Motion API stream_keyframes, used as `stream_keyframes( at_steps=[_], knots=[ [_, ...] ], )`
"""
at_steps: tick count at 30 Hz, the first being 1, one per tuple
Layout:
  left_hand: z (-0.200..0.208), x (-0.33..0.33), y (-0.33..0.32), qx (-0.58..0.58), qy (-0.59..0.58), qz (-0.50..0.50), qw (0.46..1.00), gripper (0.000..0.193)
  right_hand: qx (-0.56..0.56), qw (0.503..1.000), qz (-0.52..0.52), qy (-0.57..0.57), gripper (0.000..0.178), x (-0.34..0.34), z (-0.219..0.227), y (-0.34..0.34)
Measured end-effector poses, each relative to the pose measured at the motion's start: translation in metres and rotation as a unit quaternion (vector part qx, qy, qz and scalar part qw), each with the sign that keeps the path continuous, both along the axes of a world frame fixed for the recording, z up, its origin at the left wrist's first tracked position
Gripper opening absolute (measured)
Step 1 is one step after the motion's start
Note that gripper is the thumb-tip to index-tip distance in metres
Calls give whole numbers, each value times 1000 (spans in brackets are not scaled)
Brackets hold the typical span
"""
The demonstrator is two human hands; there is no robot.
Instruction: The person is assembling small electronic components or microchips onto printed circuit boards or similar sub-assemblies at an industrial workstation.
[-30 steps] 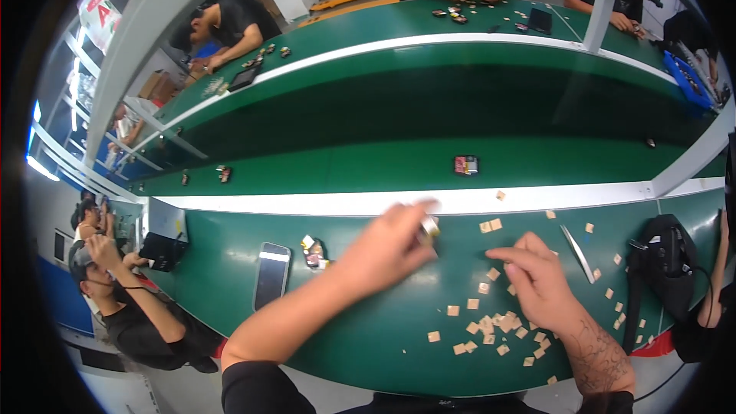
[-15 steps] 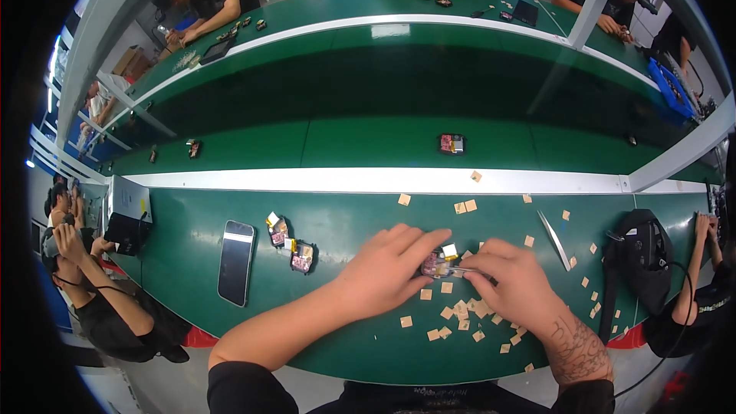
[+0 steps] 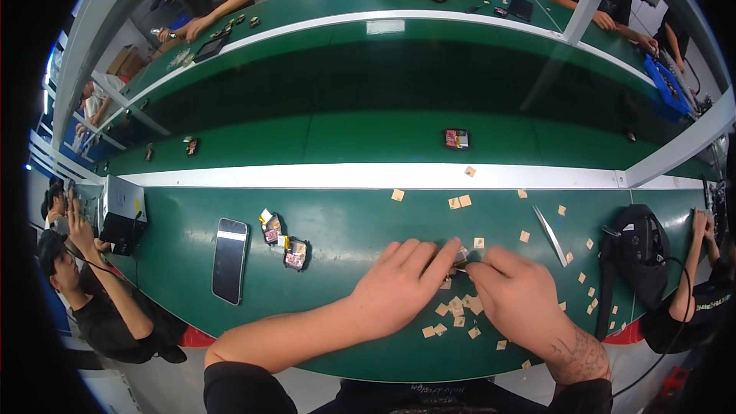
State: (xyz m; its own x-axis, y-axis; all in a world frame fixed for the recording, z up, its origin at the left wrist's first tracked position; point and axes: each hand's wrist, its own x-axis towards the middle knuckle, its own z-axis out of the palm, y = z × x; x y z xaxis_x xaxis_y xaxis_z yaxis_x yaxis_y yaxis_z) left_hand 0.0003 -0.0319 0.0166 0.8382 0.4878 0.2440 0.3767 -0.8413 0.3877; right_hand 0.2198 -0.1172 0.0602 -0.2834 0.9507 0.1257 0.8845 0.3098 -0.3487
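The left hand [image 3: 402,287] and right hand [image 3: 515,295] are brought together over the green bench [image 3: 337,238], and a small part [image 3: 461,254] is pinched between their fingertips, just above the heap of tan squares [image 3: 458,308]. For the step to be done well, both wrists are best kept resting on the bench, and the part held lightly at its edges so that it is neither bent nor dropped among the squares. The tweezers [image 3: 550,235] lie within reach to the right, the phone [image 3: 230,259] well apart to the left.
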Motion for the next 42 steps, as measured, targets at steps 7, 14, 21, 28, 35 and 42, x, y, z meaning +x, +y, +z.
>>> stream_keyframes(
  at_steps=[7, 14, 21, 28, 35, 42],
  knots=[
    [0, 1, -1, -32, -19, 0, 999, 67, -14, 999, 19, -38, 20, -4, -11, 2],
    [2, 1, 1, -35, -29, -11, 999, 65, -29, 1000, -5, 8, 16, -1, -18, 8],
    [1, 1, 3, -56, -32, -2, 998, 65, -140, 970, -27, 195, 11, 19, -27, 19],
    [-1, -2, 7, -71, -38, -5, 997, 70, -271, 889, 4, 369, 19, 40, -29, 33],
    [-5, -3, 16, -107, -86, -22, 990, 70, -107, 965, -26, 238, 25, 12, -35, 29],
    [-9, -4, 21, -102, -58, -45, 992, 54, -133, 943, -14, 304, 23, 19, -38, 31]
  ],
)
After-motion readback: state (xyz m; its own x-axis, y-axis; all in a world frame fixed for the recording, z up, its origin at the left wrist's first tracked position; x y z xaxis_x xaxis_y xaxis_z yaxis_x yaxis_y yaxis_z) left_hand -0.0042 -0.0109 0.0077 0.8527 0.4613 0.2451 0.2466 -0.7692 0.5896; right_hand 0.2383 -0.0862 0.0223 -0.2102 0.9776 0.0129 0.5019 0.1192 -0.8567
